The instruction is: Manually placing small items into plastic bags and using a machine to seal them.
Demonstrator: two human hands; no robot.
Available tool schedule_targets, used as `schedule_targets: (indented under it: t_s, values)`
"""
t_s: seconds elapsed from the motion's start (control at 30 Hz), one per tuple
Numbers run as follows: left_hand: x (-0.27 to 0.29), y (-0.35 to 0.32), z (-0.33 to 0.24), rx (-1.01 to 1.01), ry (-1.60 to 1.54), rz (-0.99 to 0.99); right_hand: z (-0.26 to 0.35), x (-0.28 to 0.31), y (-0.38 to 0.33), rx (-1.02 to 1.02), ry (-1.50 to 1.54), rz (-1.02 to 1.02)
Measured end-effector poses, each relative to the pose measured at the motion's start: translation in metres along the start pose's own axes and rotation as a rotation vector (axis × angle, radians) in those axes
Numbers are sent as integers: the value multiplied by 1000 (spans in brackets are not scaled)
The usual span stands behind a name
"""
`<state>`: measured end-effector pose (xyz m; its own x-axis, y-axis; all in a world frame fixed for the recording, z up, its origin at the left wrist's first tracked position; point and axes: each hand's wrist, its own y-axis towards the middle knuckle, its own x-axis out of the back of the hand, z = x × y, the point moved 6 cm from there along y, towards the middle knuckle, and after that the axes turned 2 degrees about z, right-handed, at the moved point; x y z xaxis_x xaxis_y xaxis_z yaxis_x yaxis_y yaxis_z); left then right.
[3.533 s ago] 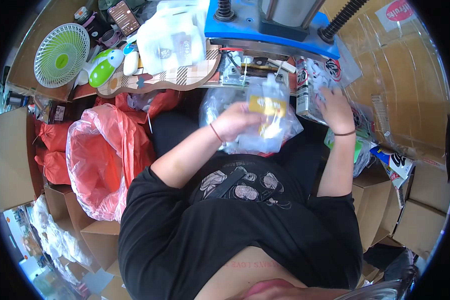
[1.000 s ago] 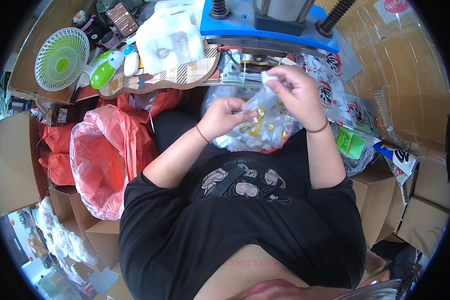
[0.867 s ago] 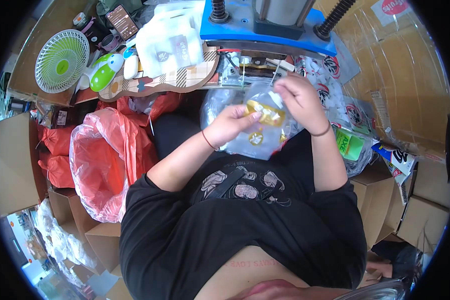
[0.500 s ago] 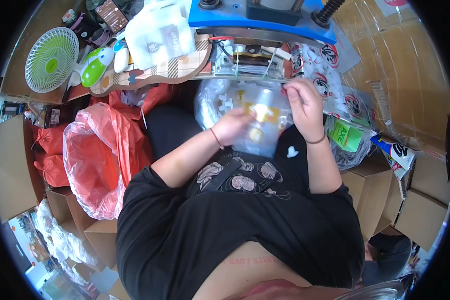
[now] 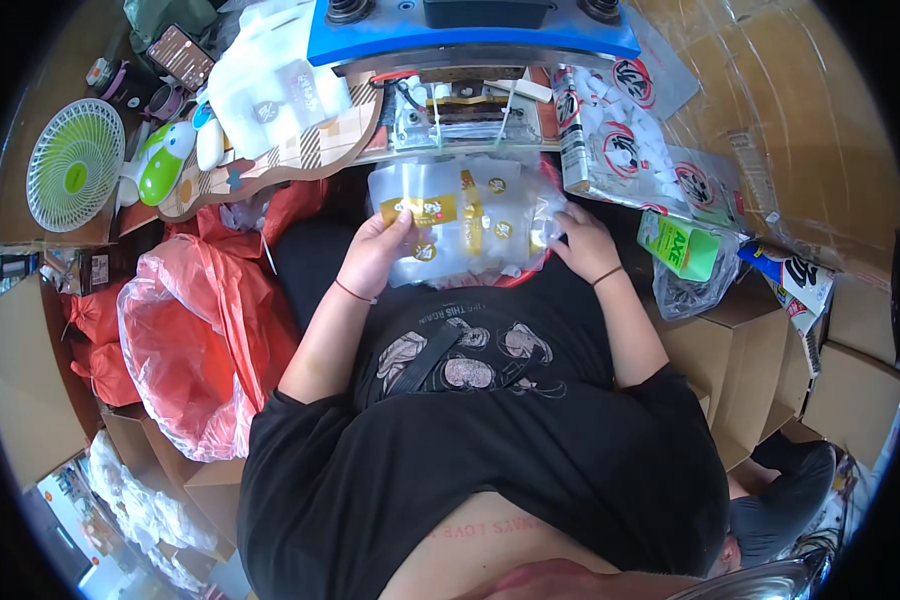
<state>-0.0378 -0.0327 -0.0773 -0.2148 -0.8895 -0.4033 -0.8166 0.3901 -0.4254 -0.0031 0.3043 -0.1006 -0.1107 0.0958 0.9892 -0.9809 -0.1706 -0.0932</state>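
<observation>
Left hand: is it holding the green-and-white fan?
No. The left hand grips a clear pouch with a gold label; the fan sits apart.

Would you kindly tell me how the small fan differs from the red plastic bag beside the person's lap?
The small fan is round, rigid and green and white; the red plastic bag is soft, crumpled and translucent. The fan sits up on the desk, the bag hangs lower, open-mouthed. Both lie on the person's left, untouched by either hand.
</observation>
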Motion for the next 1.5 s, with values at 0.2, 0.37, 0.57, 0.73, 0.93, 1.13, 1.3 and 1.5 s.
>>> schedule_targets:
  t_s: [0.2, 0.37, 0.57, 0.73, 0.93, 1.13, 1.3, 1.5]
  values:
    - [0, -9, -4, -26, 62, 60, 109, -46, 23, 307, 32, 179]
    - [-12, -18, -7, -43, -69, 152, 121, -123, 46, 236, -65, 714]
    - [24, -39, -22, -117, -189, 34, 142, 12, 56, 566, 622, 464]
    - [34, -18, 9, -206, 680, 156, 146, 297, -60, 567, 1150, -513]
    - [-29, 21, 79, -611, 1936, 373, 154, 364, -127, 1618, 1572, -1015]
    - [-19, 25, 92, -191, 1880, 468, 175, 353, -128, 1872, 1775, -703]
    - [1, 1, 64, -138, 1715, 429, 172, 351, -136, 1703, 1682, -719]
    - [31, -56, 48, -196, 1686, 239, 179, 353, -152, 1896, 1640, -862]
